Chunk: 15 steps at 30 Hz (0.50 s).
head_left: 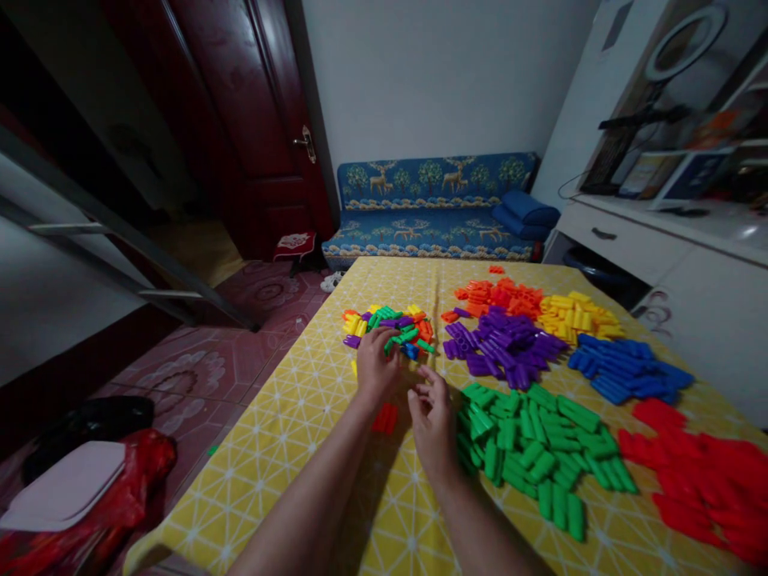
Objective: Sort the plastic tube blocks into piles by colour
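Observation:
My left hand (377, 364) reaches to the near edge of a mixed pile of coloured plastic pieces (393, 324), its fingers bent over green and blue ones; whether it grips one is hidden. To its right, my right hand (433, 408) hovers over the cloth with fingers curled and apart, nothing visible between them. A red piece (385, 418) lies between my forearms. Beside my right hand spreads a heap of green pieces (540, 440). Beyond it sit purple (507, 344) and orange (501, 298) heaps.
Yellow (579, 318), blue (627, 368) and red (702, 476) heaps line the right side of the table (288, 448), which has a yellow patterned cloth. A blue sofa (420, 228) stands behind, a white cabinet (690, 280) at right, and a metal ladder (120, 232) at left.

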Each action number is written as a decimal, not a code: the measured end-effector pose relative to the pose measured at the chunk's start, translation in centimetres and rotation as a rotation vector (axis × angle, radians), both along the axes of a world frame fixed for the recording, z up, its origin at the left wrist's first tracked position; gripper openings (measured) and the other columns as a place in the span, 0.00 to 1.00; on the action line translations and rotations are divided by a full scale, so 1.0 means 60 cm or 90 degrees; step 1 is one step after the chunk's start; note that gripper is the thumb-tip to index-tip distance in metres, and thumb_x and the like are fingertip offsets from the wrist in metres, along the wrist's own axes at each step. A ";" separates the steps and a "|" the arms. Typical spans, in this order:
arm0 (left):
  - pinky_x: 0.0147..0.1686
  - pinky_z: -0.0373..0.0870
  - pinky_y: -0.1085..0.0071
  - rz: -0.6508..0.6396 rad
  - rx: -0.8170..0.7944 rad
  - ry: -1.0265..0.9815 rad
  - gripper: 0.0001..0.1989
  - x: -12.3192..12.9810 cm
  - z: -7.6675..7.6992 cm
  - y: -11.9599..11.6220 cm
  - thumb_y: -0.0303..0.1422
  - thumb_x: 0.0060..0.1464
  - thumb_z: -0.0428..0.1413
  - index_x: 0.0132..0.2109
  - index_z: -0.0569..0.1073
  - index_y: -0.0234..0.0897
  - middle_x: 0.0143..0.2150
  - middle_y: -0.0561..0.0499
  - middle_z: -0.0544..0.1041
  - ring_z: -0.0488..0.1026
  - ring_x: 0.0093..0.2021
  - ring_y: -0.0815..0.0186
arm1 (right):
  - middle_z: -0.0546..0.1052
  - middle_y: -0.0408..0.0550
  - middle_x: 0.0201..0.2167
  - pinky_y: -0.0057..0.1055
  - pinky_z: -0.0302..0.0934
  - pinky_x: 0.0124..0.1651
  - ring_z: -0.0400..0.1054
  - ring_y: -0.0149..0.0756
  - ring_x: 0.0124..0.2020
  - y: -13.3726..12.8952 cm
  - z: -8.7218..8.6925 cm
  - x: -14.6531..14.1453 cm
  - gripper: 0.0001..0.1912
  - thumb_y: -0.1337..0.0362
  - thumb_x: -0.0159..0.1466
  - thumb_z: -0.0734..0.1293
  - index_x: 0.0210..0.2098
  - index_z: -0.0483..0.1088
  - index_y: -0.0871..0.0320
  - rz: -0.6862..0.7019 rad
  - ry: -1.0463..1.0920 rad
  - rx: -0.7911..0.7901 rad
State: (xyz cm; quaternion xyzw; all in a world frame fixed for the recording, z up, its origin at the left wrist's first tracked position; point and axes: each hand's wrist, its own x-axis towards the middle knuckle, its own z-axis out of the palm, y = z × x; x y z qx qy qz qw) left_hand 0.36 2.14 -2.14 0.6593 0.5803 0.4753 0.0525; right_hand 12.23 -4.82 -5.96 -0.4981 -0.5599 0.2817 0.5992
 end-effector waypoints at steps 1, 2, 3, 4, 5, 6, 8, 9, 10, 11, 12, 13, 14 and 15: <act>0.55 0.68 0.60 -0.008 -0.003 0.033 0.14 0.003 0.012 0.018 0.27 0.55 0.55 0.48 0.77 0.40 0.50 0.46 0.77 0.71 0.52 0.58 | 0.75 0.58 0.49 0.35 0.71 0.38 0.73 0.37 0.38 -0.002 0.004 -0.001 0.19 0.62 0.64 0.62 0.54 0.65 0.58 -0.001 0.004 -0.001; 0.56 0.66 0.60 -0.013 -0.018 0.074 0.16 0.007 0.023 0.038 0.29 0.55 0.56 0.51 0.76 0.40 0.52 0.45 0.76 0.70 0.54 0.57 | 0.74 0.58 0.50 0.34 0.70 0.37 0.72 0.36 0.37 -0.004 0.008 -0.002 0.19 0.61 0.65 0.62 0.54 0.65 0.57 0.001 0.010 -0.003; 0.58 0.65 0.59 -0.018 -0.042 0.118 0.18 0.012 0.034 0.059 0.32 0.55 0.57 0.53 0.75 0.40 0.55 0.44 0.74 0.69 0.56 0.56 | 0.74 0.58 0.51 0.34 0.70 0.37 0.72 0.35 0.37 -0.005 0.010 -0.002 0.19 0.60 0.65 0.62 0.55 0.64 0.57 0.005 0.015 -0.006; 0.60 0.62 0.58 -0.029 -0.073 0.167 0.21 0.017 0.043 0.080 0.36 0.55 0.58 0.56 0.74 0.40 0.58 0.42 0.72 0.67 0.59 0.54 | 0.73 0.58 0.51 0.33 0.70 0.37 0.72 0.35 0.36 -0.006 0.012 -0.002 0.19 0.59 0.66 0.61 0.55 0.63 0.57 0.011 0.020 -0.009; 0.62 0.59 0.56 -0.046 -0.108 0.217 0.24 0.023 0.050 0.101 0.40 0.55 0.58 0.58 0.73 0.41 0.62 0.41 0.69 0.64 0.62 0.51 | 0.73 0.58 0.52 0.33 0.70 0.37 0.72 0.34 0.36 -0.006 0.013 -0.002 0.19 0.59 0.66 0.61 0.56 0.63 0.57 0.015 0.023 -0.013; 0.64 0.55 0.52 -0.061 -0.146 0.262 0.26 0.029 0.054 0.121 0.44 0.55 0.58 0.59 0.72 0.43 0.64 0.41 0.66 0.60 0.65 0.49 | 0.73 0.58 0.52 0.33 0.69 0.36 0.72 0.34 0.35 -0.006 0.014 -0.001 0.19 0.58 0.67 0.61 0.56 0.63 0.57 0.018 0.025 -0.016; 0.65 0.47 0.45 -0.097 -0.224 0.342 0.30 0.042 0.054 0.156 0.51 0.54 0.56 0.61 0.70 0.46 0.69 0.42 0.60 0.51 0.69 0.43 | 0.73 0.58 0.52 0.32 0.69 0.35 0.72 0.34 0.34 -0.005 0.013 0.000 0.20 0.57 0.67 0.61 0.56 0.63 0.57 0.020 0.031 -0.021; 0.65 0.44 0.41 -0.114 -0.263 0.373 0.32 0.047 0.051 0.170 0.53 0.53 0.55 0.62 0.69 0.47 0.70 0.43 0.58 0.48 0.70 0.41 | 0.73 0.58 0.52 0.32 0.68 0.34 0.71 0.33 0.33 -0.004 0.013 0.001 0.21 0.56 0.67 0.61 0.56 0.63 0.57 0.022 0.032 -0.024; 0.64 0.42 0.39 -0.131 -0.295 0.397 0.32 0.052 0.047 0.182 0.55 0.53 0.55 0.62 0.68 0.48 0.70 0.43 0.58 0.47 0.70 0.39 | 0.73 0.58 0.52 0.32 0.68 0.34 0.71 0.33 0.32 -0.004 0.013 0.002 0.21 0.56 0.67 0.61 0.57 0.62 0.58 0.024 0.033 -0.028; 0.64 0.43 0.38 -0.146 -0.319 0.414 0.33 0.055 0.042 0.191 0.55 0.53 0.54 0.63 0.68 0.48 0.70 0.43 0.58 0.48 0.70 0.38 | 0.73 0.59 0.52 0.32 0.68 0.34 0.71 0.33 0.32 -0.004 0.013 0.003 0.22 0.55 0.67 0.61 0.57 0.62 0.58 0.027 0.032 -0.031; 0.63 0.45 0.38 -0.157 -0.334 0.424 0.33 0.058 0.037 0.197 0.56 0.53 0.54 0.62 0.68 0.48 0.70 0.42 0.59 0.51 0.69 0.38 | 0.73 0.59 0.52 0.33 0.68 0.34 0.70 0.33 0.32 -0.003 0.013 0.004 0.22 0.55 0.67 0.60 0.58 0.61 0.58 0.031 0.031 -0.033; 0.63 0.49 0.40 -0.165 -0.339 0.427 0.32 0.059 0.033 0.201 0.55 0.54 0.53 0.62 0.68 0.48 0.69 0.42 0.60 0.55 0.67 0.39 | 0.73 0.59 0.52 0.33 0.68 0.35 0.70 0.33 0.32 -0.003 0.013 0.005 0.22 0.55 0.67 0.60 0.58 0.61 0.57 0.035 0.030 -0.037; 0.62 0.53 0.42 -0.170 -0.336 0.427 0.32 0.059 0.030 0.202 0.55 0.54 0.53 0.62 0.69 0.47 0.68 0.41 0.61 0.60 0.65 0.40 | 0.72 0.59 0.53 0.33 0.68 0.35 0.70 0.33 0.32 -0.003 0.014 0.005 0.22 0.55 0.68 0.60 0.58 0.61 0.57 0.039 0.030 -0.040; 0.60 0.57 0.45 -0.173 -0.327 0.426 0.31 0.057 0.028 0.200 0.54 0.55 0.53 0.61 0.70 0.46 0.67 0.41 0.63 0.64 0.62 0.42 | 0.72 0.59 0.53 0.33 0.68 0.36 0.71 0.33 0.32 -0.003 0.014 0.006 0.22 0.55 0.67 0.60 0.58 0.61 0.57 0.041 0.033 -0.043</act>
